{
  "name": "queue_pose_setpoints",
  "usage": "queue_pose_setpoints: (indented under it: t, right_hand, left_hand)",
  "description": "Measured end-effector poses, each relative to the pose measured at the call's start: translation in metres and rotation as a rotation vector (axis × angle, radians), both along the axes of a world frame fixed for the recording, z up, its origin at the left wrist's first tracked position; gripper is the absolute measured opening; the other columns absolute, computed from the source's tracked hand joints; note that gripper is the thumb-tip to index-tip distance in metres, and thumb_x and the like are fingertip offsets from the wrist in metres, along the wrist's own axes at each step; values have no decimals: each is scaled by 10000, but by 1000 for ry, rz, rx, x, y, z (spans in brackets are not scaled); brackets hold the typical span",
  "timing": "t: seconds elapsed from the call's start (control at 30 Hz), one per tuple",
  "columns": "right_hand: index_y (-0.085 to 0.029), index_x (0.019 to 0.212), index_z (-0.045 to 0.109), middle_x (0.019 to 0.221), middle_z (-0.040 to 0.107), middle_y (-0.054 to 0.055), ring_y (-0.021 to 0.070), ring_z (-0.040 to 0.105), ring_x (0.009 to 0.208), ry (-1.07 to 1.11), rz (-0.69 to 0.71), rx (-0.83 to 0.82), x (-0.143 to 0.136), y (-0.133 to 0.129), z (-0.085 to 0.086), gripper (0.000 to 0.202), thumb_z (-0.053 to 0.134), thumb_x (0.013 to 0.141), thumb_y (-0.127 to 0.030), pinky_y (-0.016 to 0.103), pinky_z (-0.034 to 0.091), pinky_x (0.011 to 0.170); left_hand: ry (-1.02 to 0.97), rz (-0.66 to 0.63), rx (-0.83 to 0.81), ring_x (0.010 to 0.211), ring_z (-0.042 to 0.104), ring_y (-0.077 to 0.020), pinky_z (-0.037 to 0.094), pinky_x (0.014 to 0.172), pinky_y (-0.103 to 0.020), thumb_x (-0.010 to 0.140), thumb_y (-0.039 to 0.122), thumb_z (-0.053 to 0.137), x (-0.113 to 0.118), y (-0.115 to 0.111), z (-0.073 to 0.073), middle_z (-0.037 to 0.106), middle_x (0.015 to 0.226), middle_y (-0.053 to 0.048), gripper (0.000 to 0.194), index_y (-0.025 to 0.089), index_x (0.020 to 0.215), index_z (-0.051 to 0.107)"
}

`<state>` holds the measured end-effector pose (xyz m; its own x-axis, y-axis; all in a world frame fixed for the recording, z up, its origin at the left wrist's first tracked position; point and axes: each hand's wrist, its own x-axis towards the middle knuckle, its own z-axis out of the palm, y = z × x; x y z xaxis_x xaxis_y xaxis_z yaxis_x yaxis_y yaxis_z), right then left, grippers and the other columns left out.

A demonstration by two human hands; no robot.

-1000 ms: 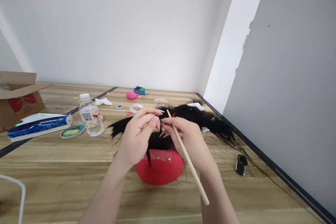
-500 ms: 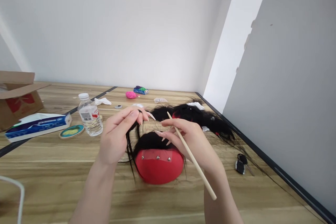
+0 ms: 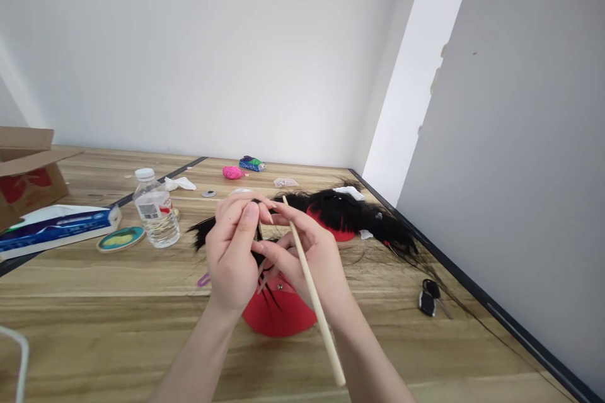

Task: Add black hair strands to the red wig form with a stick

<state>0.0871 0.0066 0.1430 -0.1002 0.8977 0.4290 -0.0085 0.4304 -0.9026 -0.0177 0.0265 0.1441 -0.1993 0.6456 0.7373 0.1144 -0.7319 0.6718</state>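
Note:
Black hair strands (image 3: 259, 252) are pinched between the thumb and fingers of my left hand (image 3: 235, 255), above a red rounded form (image 3: 278, 318) with a metal stud on its band. My right hand (image 3: 309, 255) is close against the left one, its fingertips at the same strands. A pale wooden stick (image 3: 316, 302) lies in the right hand, its thin tip up near the fingers and its thick end toward me. The hands hide most of the hair on the red form.
Further back lies more black hair (image 3: 340, 211) with red beneath. On the left are a water bottle (image 3: 157, 211), tissue pack (image 3: 61, 227), carton (image 3: 35, 182) and round teal piece (image 3: 121, 238). Pink yarn (image 3: 232, 172) sits behind; keys (image 3: 428, 299) lie right.
My right hand has moved left with the stick and now meets my left hand. The left hand has shifted right, over the red form. The view has turned slightly.

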Motion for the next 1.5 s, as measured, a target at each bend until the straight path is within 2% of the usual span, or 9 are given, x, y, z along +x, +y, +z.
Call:
queue_pose_setpoints:
  t: [0.1,0.2,0.37,0.6,0.87,1.07,1.23,1.37,1.5]
  right_hand:
    - [-228,1231,611,831,708,22,118,586,501,-67,-12,20,-4,3,-5,433,658,810,-318,224,512,468]
    - [-162,953,702,724,667,19,130,590,564,-138,-64,131,-5,6,-9,201,569,864,-283,216,486,508]
    - [-171,840,698,596,615,6,155,628,564,-185,-66,160,3,9,-13,261,481,930,-285,249,526,560]
    - [-158,938,698,842,718,79,195,720,663,-30,-93,110,16,16,-9,199,543,895,-275,306,625,639]
    - [-147,873,699,765,703,65,196,731,662,-4,-188,132,24,25,-11,150,588,858,-247,285,635,645]
    - [-157,909,730,760,717,57,186,719,622,23,-153,103,32,20,-5,152,630,829,-238,279,629,624]
    - [-196,1085,678,1050,716,75,175,716,709,-1,-142,83,33,11,1,281,640,807,-190,286,631,648]
    - [-200,1156,605,1166,678,95,147,705,658,22,-62,17,29,7,1,349,649,810,-213,267,625,587]
    - [-207,1212,540,1251,630,101,100,699,613,85,5,-5,29,3,4,373,603,845,-222,199,601,517]
  left_hand:
    - [18,51,17,1011,541,-219,439,963,-386,926,265,419,2,-1,0,605,921,-38,261,226,703,547]
    - [64,9,34,1028,547,-213,408,1016,-386,922,254,425,3,0,1,608,885,-31,267,226,694,562]
    - [77,-145,-27,1020,569,-202,413,1001,-367,915,233,448,1,4,-1,619,862,-19,263,218,682,568]
    - [-33,-227,-63,949,585,-206,441,949,-364,919,252,459,-14,11,-1,583,763,-12,273,209,675,573]
    - [-278,-252,9,740,547,-150,473,868,-323,872,224,546,-26,21,3,519,649,1,278,185,599,572]
    - [-329,-179,11,746,547,-161,497,822,-321,839,239,588,-38,26,6,534,667,-6,238,219,604,621]
    - [-199,-96,-15,817,583,-167,470,882,-318,853,268,572,-38,26,5,598,732,-7,227,206,639,617]
    - [98,-73,-158,846,593,-176,441,846,-301,872,305,528,-30,24,2,634,796,-13,245,196,659,579]
    - [303,13,-147,840,578,-176,413,820,-298,888,301,469,-21,19,3,627,802,-8,259,199,667,559]
